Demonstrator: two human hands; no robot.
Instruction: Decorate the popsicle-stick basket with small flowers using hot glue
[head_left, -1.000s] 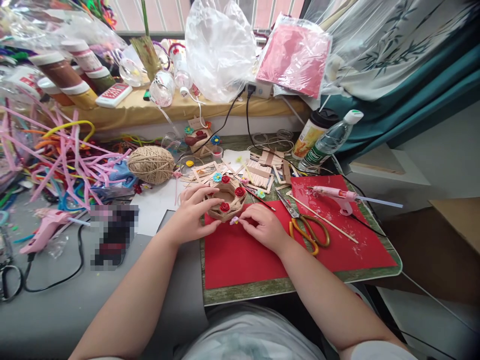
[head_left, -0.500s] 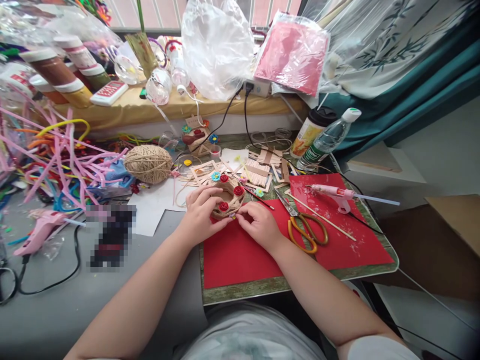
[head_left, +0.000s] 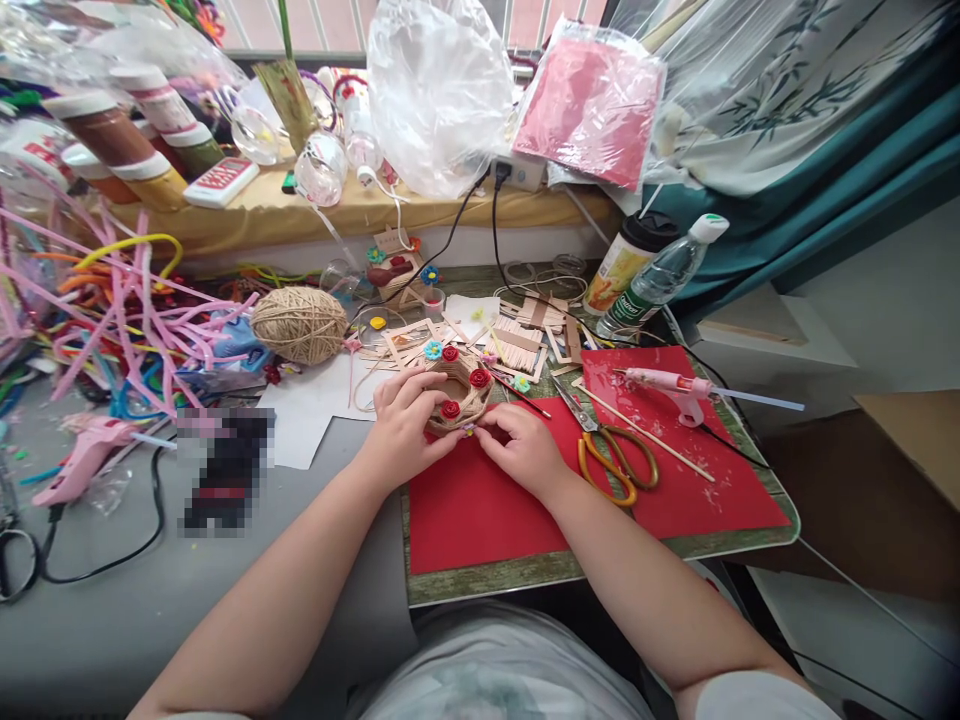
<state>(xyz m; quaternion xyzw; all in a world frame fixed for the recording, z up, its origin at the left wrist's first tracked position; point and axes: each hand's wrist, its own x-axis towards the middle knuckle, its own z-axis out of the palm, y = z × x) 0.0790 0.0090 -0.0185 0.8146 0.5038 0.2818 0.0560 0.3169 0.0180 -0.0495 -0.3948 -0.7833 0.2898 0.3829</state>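
Note:
A small many-sided wooden-stick basket (head_left: 475,408) stands over the red paper, trimmed with red roses (head_left: 479,378) and a blue flower (head_left: 433,350). Wrapped around its left side, my left hand (head_left: 405,425) steadies it, the thumb reaching to the front. At the front edge sits a tiny purple flower (head_left: 469,431), pinched or pressed by the closed thumb and fingers of my right hand (head_left: 521,448). Part of the basket's left wall is hidden behind my left hand.
Scissors (head_left: 616,462), a thin wooden stick (head_left: 660,436) and a pink glue gun (head_left: 667,383) lie on red paper (head_left: 487,520) at right. A twine ball (head_left: 298,325) and pipe cleaners (head_left: 112,300) fill the left. A bottle (head_left: 660,275) and cup (head_left: 628,260) stand behind.
The whole view has shifted very slightly. Both hands keep the same hold on the basket and the purple flower.

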